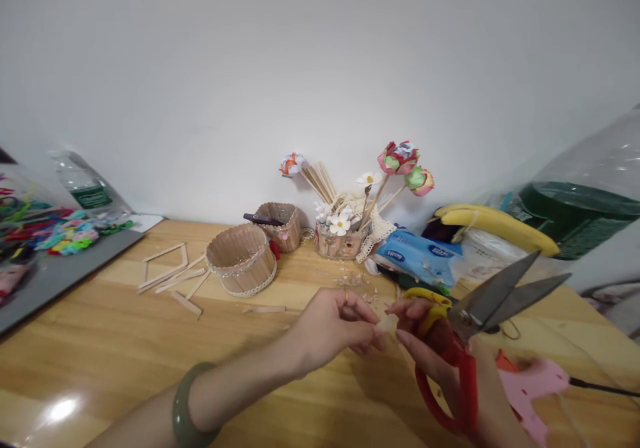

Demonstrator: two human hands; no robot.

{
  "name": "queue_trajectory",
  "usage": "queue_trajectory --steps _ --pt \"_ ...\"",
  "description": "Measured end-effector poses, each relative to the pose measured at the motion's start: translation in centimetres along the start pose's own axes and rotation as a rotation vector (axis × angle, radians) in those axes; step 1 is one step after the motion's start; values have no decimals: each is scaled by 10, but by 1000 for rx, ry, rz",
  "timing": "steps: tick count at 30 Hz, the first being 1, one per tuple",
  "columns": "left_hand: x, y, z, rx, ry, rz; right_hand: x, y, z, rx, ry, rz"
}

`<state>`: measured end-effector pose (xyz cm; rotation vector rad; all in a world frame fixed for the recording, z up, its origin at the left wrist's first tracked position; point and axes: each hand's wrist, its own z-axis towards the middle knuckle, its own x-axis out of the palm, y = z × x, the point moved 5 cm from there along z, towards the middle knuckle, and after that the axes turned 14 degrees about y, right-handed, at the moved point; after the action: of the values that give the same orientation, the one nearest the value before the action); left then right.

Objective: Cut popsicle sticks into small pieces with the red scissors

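My left hand (335,328), a green bangle (187,405) on its wrist, pinches a small whitish, see-through piece (387,324) over the table. Close on its right is my right hand (440,355), with fingertips near the same piece; whether they touch it I cannot tell. Scissors (467,321) with red and yellow handles hang around the fingers of that hand, blades apart and pointing up and to the right. Below and right of the scissors lies a pink glue gun (537,385), partly hidden by my right hand.
Beyond my hands stand a round wooden-stick basket (240,255), a second basket (290,225) and a flower-filled pot (345,245). Loose wooden sticks (173,275) lie left. A blue tissue pack (420,255), bananas (500,225) and a large bottle (575,215) are at right.
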<state>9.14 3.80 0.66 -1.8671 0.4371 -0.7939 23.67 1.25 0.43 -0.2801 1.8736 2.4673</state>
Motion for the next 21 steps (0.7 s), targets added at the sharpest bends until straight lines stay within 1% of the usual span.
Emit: queue_trajectory --steps 5,8,10,12,14,17,19,21 --pt "5 5 0 -41 94 -16 7 0 2 -45 51 24" --pt "8 3 -2 -40 189 -48 11 3 3 -89 75 24" --pt "10 2 -3 -40 254 -69 11 4 3 -135 77 31" --pt "10 3 -4 -45 290 -90 9 3 3 -165 66 36" --pt "9 3 -3 -46 284 -99 5 0 2 -159 49 20" --pt "3 -3 -2 34 185 -79 2 -3 1 -102 52 -38" --pt "-3 -11 -3 125 113 -59 2 -3 0 -44 106 -74" --pt "-8 -21 -6 208 65 -40 2 -4 -3 18 189 -86"
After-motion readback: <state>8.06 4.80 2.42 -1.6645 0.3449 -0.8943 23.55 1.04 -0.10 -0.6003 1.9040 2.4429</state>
